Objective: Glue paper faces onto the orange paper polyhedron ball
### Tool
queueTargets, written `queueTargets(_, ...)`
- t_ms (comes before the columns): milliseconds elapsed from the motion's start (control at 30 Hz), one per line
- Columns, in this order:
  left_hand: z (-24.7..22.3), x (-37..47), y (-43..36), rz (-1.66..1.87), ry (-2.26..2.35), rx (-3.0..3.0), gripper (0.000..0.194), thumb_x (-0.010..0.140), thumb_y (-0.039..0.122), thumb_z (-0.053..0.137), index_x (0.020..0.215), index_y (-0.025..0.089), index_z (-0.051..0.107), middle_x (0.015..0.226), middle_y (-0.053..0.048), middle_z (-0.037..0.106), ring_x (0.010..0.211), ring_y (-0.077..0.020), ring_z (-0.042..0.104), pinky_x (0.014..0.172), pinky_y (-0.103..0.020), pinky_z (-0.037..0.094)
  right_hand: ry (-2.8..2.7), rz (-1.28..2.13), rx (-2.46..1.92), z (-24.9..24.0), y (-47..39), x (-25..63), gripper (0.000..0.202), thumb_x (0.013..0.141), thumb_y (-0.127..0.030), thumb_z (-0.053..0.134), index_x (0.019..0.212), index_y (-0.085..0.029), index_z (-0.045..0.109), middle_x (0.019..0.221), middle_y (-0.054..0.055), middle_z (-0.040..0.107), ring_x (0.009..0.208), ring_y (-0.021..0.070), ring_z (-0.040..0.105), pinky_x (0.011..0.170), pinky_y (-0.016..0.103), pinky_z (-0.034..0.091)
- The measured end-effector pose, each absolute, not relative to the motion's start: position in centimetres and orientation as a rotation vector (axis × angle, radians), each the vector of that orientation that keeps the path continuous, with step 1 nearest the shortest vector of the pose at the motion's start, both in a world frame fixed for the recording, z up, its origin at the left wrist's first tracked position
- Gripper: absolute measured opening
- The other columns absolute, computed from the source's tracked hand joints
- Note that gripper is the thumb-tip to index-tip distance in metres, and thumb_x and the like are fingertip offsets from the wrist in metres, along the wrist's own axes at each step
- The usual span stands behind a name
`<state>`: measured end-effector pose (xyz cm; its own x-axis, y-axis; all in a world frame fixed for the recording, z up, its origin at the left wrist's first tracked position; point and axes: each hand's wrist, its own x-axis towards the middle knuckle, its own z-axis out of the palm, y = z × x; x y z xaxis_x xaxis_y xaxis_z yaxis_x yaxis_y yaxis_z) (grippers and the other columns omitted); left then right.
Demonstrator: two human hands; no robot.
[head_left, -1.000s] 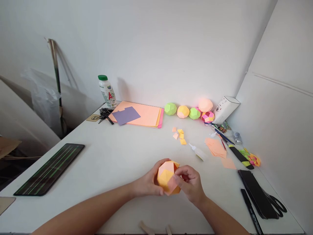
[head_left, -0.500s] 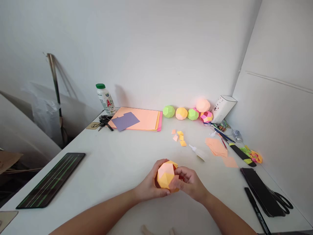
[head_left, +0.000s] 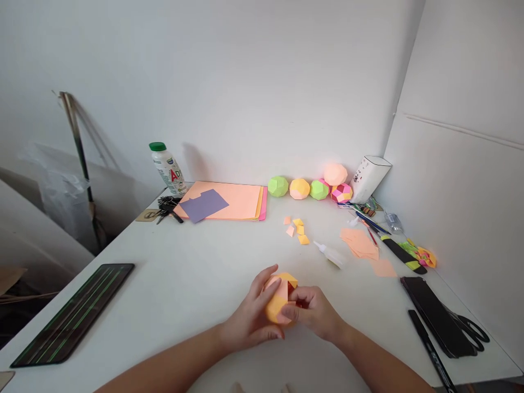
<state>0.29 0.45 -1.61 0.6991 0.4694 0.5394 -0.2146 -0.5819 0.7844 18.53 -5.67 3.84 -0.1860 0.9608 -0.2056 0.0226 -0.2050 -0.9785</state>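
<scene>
A faceted paper ball [head_left: 277, 305] in orange and peach has an open gap on its right side, where its darker inside shows. My left hand [head_left: 249, 314] wraps it from the left, fingers over the top and thumb below. At the gap, my right hand [head_left: 317, 314] pinches the ball's right edge, its fingertips partly inside. Small cut paper pieces [head_left: 301, 230] in yellow and peach lie beyond the ball. A glue bottle [head_left: 331, 254] with a thin white nozzle rests on its side to the right of them.
Finished paper balls [head_left: 299, 188] line the wall. Peach paper squares [head_left: 360, 243], a cutter knife [head_left: 403, 254], a black case [head_left: 436, 314], scissors [head_left: 470, 330] and a marker [head_left: 429, 349] lie right. Coloured sheets [head_left: 241, 201], keys [head_left: 168, 207], a bottle [head_left: 168, 169] and a dark striped panel [head_left: 73, 314] sit left.
My left fingers have shifted up and over the front of the ball. My right hand stays at the gap, its fingertips closer in. The whole view has swung slightly right.
</scene>
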Motion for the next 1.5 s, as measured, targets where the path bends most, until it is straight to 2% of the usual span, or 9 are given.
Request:
queueTargets(100, -1.17, 0.14, 0.42, 0.958, 0.202, 2.219, 0.065, 0.091, 0.048, 0.041, 0.146, 0.036, 0.009, 0.149, -0.012, 0.006, 0.134, -0.0358, 0.018, 0.105, -0.058, 0.027, -1.313, 1.55, -1.236, 3.94, -5.64, 18.67, 0.035, 0.072, -0.04, 0.072, 0.058, -0.016, 0.051, 0.057, -0.006, 0.035, 0.056, 0.0089, 0.03, 0.051, 0.024, 0.023)
queueTargets(167, -0.97, 0.09, 0.5, 0.956, 0.212, 2.266, 0.064, 0.093, 0.046, 0.039, 0.147, 0.034, 0.007, 0.148, -0.014, 0.008, 0.133, -0.0354, 0.019, 0.104, -0.057, 0.029, -1.351, 1.547, -1.231, 4.02, -5.52, 18.86, 0.035, 0.074, -0.043, 0.07, 0.059, -0.016, 0.053, 0.057, -0.005, 0.036, 0.056, 0.0093, 0.031, 0.051, 0.024, 0.023)
queueTargets(433, -1.18, 0.22, 0.57, 0.955, 0.22, 2.299, 0.059, 0.096, 0.041, 0.033, 0.147, 0.033, 0.005, 0.148, -0.012, 0.006, 0.132, -0.0329, 0.022, 0.103, -0.052, 0.032, -1.365, 1.441, -1.249, 4.2, -5.52, 18.68, 0.039, 0.078, -0.045, 0.065, 0.055, -0.017, 0.052, 0.055, -0.005, 0.034, 0.054, 0.0093, 0.028, 0.05, 0.025, 0.022)
queueTargets(533, -0.91, 0.29, 0.37, 0.966, 0.244, 2.341, 0.059, 0.096, 0.038, 0.032, 0.147, 0.034, 0.003, 0.148, -0.012, 0.005, 0.132, -0.033, 0.02, 0.103, -0.052, 0.032, -1.37, 1.41, -1.24, 4.38, -5.64, 18.54, 0.038, 0.079, -0.042, 0.065, 0.055, -0.017, 0.051, 0.055, -0.006, 0.033, 0.054, 0.0094, 0.028, 0.05, 0.025, 0.022)
queueTargets(800, -0.61, 0.35, 0.1, 0.951, 0.313, 2.413, 0.063, 0.095, 0.036, 0.036, 0.146, 0.036, 0.0, 0.146, -0.015, 0.006, 0.128, -0.0372, 0.023, 0.098, -0.056, 0.034, -1.406, 1.346, -1.223, 4.43, -5.84, 18.55, 0.033, 0.08, -0.041, 0.063, 0.059, -0.016, 0.057, 0.06, -0.003, 0.042, 0.058, 0.0106, 0.034, 0.054, 0.026, 0.029)
queueTargets(1000, -0.72, 0.5, -0.02, 0.954, 0.316, 2.46, 0.063, 0.095, 0.035, 0.036, 0.147, 0.034, 0.001, 0.146, -0.016, 0.005, 0.127, -0.0383, 0.022, 0.098, -0.058, 0.032, -1.425, 1.326, -1.231, 4.27, -5.89, 18.49, 0.031, 0.08, -0.04, 0.063, 0.061, -0.016, 0.058, 0.06, -0.003, 0.042, 0.058, 0.0109, 0.034, 0.053, 0.026, 0.029)
queueTargets(1200, -0.52, 0.48, -0.1, 0.973, 0.346, 2.484, 0.062, 0.094, 0.034, 0.037, 0.146, 0.037, 0.002, 0.146, -0.013, 0.008, 0.127, -0.0375, 0.023, 0.099, -0.058, 0.033, -1.45, 1.283, -1.246, 4.65, -5.99, 18.24, 0.03, 0.081, -0.038, 0.062, 0.06, -0.016, 0.058, 0.058, -0.004, 0.039, 0.057, 0.0106, 0.031, 0.052, 0.026, 0.028)
queueTargets(1500, -0.61, 0.45, -0.19, 0.958, 0.34, 2.477, 0.065, 0.094, 0.031, 0.04, 0.147, 0.035, 0.002, 0.146, -0.015, 0.007, 0.128, -0.0382, 0.022, 0.099, -0.058, 0.033, -1.408, 1.283, -1.226, 4.27, -6.0, 18.21, 0.03, 0.08, -0.039, 0.063, 0.061, -0.017, 0.062, 0.058, -0.003, 0.046, 0.057, 0.0109, 0.037, 0.053, 0.025, 0.034)
